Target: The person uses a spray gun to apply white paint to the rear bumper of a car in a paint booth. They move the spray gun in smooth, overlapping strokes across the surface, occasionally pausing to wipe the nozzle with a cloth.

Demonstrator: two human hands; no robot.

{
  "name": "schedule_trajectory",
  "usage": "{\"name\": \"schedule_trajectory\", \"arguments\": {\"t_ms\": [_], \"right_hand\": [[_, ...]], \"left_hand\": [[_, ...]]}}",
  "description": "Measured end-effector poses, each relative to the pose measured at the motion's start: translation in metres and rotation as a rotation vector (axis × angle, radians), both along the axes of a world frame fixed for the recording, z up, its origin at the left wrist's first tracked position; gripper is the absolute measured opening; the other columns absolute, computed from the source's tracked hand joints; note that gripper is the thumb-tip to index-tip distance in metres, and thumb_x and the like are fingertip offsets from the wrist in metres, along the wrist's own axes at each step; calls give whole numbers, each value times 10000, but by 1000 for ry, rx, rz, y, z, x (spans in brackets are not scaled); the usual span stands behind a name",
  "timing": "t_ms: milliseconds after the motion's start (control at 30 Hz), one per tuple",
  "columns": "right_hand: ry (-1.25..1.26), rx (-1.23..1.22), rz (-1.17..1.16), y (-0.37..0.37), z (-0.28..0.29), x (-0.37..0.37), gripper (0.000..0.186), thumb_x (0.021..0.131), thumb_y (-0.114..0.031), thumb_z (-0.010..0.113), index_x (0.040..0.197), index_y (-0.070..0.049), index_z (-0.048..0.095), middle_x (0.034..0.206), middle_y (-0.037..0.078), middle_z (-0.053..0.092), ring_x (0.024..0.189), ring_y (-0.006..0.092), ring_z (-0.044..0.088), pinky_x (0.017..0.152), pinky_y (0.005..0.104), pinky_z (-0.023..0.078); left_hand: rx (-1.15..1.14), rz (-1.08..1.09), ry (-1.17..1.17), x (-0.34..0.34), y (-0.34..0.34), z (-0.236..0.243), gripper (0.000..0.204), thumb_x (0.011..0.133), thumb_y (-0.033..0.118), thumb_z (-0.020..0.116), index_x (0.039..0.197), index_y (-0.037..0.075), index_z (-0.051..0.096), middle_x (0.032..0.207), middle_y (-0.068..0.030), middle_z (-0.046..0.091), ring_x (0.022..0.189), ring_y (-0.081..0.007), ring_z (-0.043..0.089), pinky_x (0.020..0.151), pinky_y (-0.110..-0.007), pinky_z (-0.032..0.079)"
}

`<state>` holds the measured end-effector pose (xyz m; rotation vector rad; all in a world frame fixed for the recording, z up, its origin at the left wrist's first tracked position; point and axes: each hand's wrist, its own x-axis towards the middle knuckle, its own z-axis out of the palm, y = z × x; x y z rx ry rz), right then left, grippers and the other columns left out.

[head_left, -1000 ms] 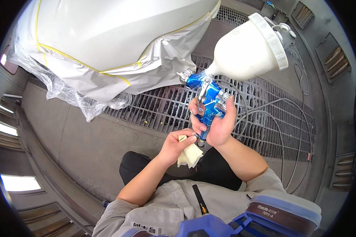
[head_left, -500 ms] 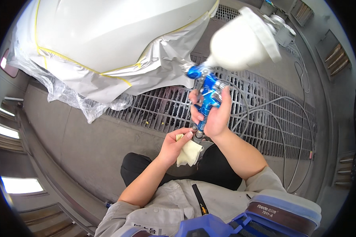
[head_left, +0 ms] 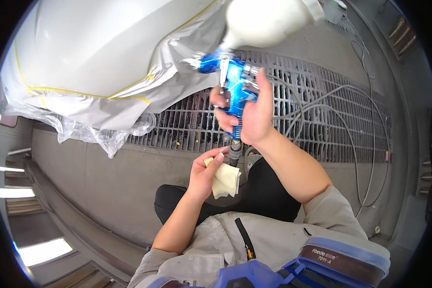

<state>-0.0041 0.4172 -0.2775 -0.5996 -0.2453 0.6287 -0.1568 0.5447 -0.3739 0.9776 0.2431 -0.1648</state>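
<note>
A blue spray gun (head_left: 235, 81) is gripped at its handle by my right hand (head_left: 257, 120), closed with the thumb raised along one side. The gun's nozzle points left, toward the masked car panel. On top of it sits a large white paint cup (head_left: 269, 21), tilted to the right and partly cut off by the upper edge. Below the handle a dark hose fitting (head_left: 234, 153) hangs down. My left hand (head_left: 202, 176) pinches a folded pale yellow cloth (head_left: 225, 180); its fingertips lie beside the fitting, and I cannot tell whether they touch it.
A pale car body panel (head_left: 96, 43) stands at the upper left, edged with yellow tape and white masking sheet (head_left: 187, 72). Crumpled clear plastic (head_left: 91, 137) trails to the floor. Grey hoses (head_left: 343, 110) loop across the metal floor grating (head_left: 321, 139) on the right.
The spray gun and my right hand have moved left and upward in view, with the cup going partly out of the picture. My left hand has shifted slightly left, still holding the cloth.
</note>
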Motion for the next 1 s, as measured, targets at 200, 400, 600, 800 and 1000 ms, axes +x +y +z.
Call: {"name": "schedule_trajectory", "arguments": {"t_ms": [200, 400, 600, 800, 1000], "right_hand": [[-2, -122, -87, 14, -6, 11, 759, 930, -832, 234, 996, -141, 542, 814, 36, 550, 453, 95, 384, 411, 268, 346], [32, -300, -93, 28, -25, 4, 703, 947, -778, 353, 1041, -119, 578, 779, 30, 569, 445, 90, 408, 405, 264, 344], [-56, -156, 75, 22, -32, 14, 713, 944, -780, 339, 1065, -119, 575, 786, 53, 571, 449, 97, 386, 408, 270, 350], [-185, -358, -282, 30, -39, 15, 706, 948, -764, 379, 1009, -84, 560, 771, 35, 547, 470, 93, 403, 413, 259, 340], [31, -274, 81, 23, -43, 11, 686, 944, -769, 398, 1057, -120, 589, 776, 41, 560, 454, 87, 391, 405, 257, 334]], "left_hand": [[12, 12, 33, -3, -2, -5, 274, 1061, 212, 584, 1206, 4, 687, 1073, -64, 740, 884, -117, 691, 780, -280, 562], [103, 117, 78, 0, 8, -11, 286, 1054, 204, 594, 1229, -4, 682, 1107, -55, 718, 909, -93, 657, 803, -259, 536], [140, 117, 73, 2, 9, -15, 301, 1046, 201, 609, 1252, -6, 681, 1140, -49, 693, 923, -80, 626, 818, -248, 515], [181, 182, 108, 11, 0, -19, 328, 1066, 216, 552, 1278, -18, 642, 1114, -81, 694, 923, -141, 679, 810, -311, 580], [64, 142, 64, 13, 0, -17, 291, 1071, 230, 549, 1213, -3, 650, 1068, -66, 698, 878, -135, 682, 786, -301, 579]]}}
